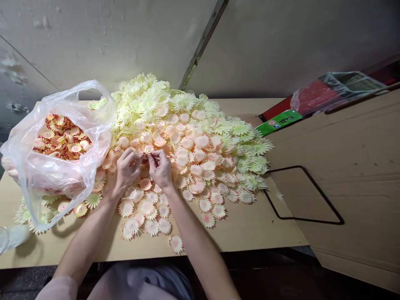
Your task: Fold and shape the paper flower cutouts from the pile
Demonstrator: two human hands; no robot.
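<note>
My left hand (128,166) and my right hand (160,167) meet in front of a big heap of artificial flower heads (183,156). Fingertips of both pinch one small pale yellow flower piece (146,153), mostly covered by the fingers. Pink-tinged petal discs surround the hands, and pale green-yellow ones (150,98) are piled behind. To the left of my left hand, a white plastic bag (93,146) stands with its mouth spread. Inside it are many red-and-yellow flower heads (62,137).
A wooden tabletop (243,237) carries the heap; loose discs lie near its front edge. At the left edge is a whitish translucent object (14,237). On the right stand a cardboard sheet (353,175), a black wire frame (312,218) and a red-green package (281,121). A wall (265,46) rises behind.
</note>
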